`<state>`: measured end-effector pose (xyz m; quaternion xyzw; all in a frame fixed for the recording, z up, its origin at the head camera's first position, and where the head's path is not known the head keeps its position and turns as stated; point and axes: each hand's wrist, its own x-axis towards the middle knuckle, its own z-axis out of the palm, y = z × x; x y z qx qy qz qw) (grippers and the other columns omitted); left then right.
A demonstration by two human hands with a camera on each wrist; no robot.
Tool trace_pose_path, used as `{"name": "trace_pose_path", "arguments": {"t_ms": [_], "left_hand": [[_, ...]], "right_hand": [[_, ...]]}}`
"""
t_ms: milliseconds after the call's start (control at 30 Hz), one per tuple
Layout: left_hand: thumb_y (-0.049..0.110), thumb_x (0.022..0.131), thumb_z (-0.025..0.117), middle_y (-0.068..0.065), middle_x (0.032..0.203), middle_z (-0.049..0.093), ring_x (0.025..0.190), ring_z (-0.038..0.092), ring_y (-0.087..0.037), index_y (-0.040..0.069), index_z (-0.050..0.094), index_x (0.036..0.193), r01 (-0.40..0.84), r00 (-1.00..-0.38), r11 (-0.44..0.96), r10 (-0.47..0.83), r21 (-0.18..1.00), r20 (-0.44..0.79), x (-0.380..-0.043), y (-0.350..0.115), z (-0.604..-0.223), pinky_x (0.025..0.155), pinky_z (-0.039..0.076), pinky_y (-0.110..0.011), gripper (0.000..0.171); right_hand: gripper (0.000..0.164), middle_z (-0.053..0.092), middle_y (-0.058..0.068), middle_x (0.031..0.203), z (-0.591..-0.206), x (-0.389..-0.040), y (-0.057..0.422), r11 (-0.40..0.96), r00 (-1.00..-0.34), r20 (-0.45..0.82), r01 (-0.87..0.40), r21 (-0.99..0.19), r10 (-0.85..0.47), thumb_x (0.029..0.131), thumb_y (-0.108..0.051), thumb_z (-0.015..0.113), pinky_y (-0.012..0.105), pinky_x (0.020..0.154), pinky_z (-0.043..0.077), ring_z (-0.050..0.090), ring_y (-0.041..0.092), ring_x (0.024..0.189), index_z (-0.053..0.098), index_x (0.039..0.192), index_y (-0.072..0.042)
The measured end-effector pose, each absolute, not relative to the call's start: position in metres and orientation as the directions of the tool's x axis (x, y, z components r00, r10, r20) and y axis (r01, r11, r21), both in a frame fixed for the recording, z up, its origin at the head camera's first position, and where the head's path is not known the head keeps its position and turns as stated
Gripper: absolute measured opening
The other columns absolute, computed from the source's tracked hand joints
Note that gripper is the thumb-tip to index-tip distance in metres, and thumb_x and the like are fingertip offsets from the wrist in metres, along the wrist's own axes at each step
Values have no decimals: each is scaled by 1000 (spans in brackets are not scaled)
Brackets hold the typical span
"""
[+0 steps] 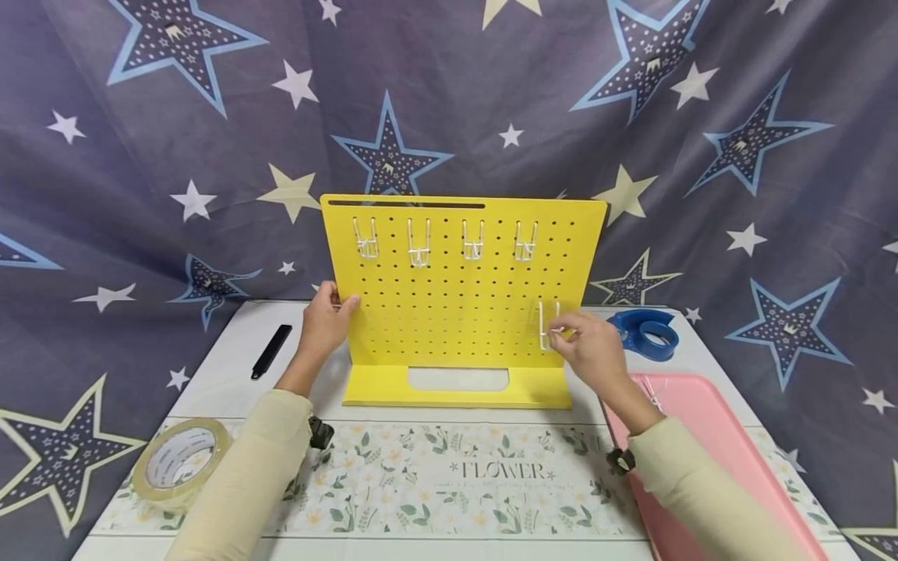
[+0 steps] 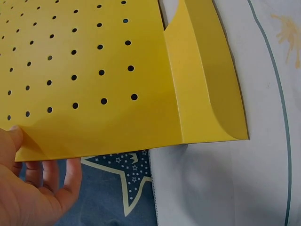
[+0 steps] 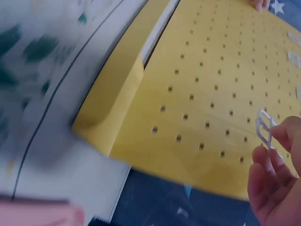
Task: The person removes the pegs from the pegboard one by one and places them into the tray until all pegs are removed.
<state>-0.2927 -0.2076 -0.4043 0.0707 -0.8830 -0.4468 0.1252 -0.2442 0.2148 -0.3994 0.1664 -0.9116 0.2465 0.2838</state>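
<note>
A yellow pegboard (image 1: 456, 312) stands upright on its folded base on the table. My left hand (image 1: 324, 326) grips its left edge, thumb on the front face and fingers behind, as the left wrist view shows. At the lower right of the board, my right hand (image 1: 596, 352) pinches a white wire hook (image 3: 259, 128) between thumb and fingers. The hook's upper prongs are against the board's holes; its lower part is partly covered by the fingers. Several more white wire hooks (image 1: 418, 255) hang in a row along the upper part of the board.
A pink tray (image 1: 708, 436) with a clear-wrapped item (image 1: 651, 392) lies at the right, a blue tape dispenser (image 1: 648, 335) behind it. At the left are a black strip-shaped object (image 1: 271, 352) and a roll of clear tape (image 1: 157, 471). A star-patterned cloth (image 1: 449, 70) hangs behind.
</note>
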Motion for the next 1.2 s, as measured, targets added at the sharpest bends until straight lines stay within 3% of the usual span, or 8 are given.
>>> {"name": "trace_pose_path", "arguments": {"t_ms": [300, 567, 767, 867, 1067, 1200], "left_hand": [[30, 106, 54, -18, 125, 63, 115, 63, -35, 6, 47, 127, -25, -961, 592, -236, 806, 143, -293, -209, -404, 89, 53, -44, 32], [30, 106, 55, -18, 125, 62, 117, 63, -36, 6, 48, 126, -32, -961, 588, -239, 809, 136, -294, -209, -404, 91, 53, -45, 32], [30, 106, 55, -18, 126, 63, 117, 63, -36, 5, 48, 127, -25, -962, 591, -233, 806, 141, -293, -209, -403, 91, 54, -46, 33], [30, 106, 55, -18, 127, 63, 117, 63, -36, 6, 48, 127, -29, -962, 587, -236, 809, 137, -293, -208, -403, 92, 54, -46, 33], [30, 106, 55, -18, 127, 62, 118, 63, -35, 6, 48, 127, -43, -963, 583, -240, 811, 122, -294, -209, -404, 93, 53, -46, 33], [30, 106, 55, -18, 128, 62, 118, 63, -35, 6, 48, 127, -38, -964, 585, -236, 810, 125, -295, -209, -404, 92, 53, -45, 33]], "right_hand": [[6, 76, 7, 86, -394, -244, 270, 848, -821, 549, -398, -350, -159, 83, -9, 77, 31, 61, 51, 68, 19, 68, 77, 87, -14], [10, 70, -5, 67, -386, -243, 321, 876, -807, 561, -394, -279, -184, 83, -9, 73, 30, 58, 42, 49, -3, 57, 74, 79, -19], [7, 73, -5, 70, -388, -243, 365, 896, -829, 526, -367, -249, -193, 84, -14, 74, 31, 62, 46, 50, -14, 61, 75, 80, -19], [6, 74, -2, 71, -393, -243, 384, 908, -852, 491, -337, -250, -181, 84, -16, 74, 32, 63, 46, 55, -10, 62, 73, 79, -19], [6, 75, 2, 76, -403, -240, 411, 926, -902, 393, -287, -243, -177, 85, -15, 72, 40, 67, 45, 64, 15, 66, 75, 81, -19], [4, 75, 1, 76, -411, -237, 423, 933, -934, 316, -253, -257, -166, 85, -18, 74, 37, 66, 44, 60, 10, 66, 76, 82, -18]]}}
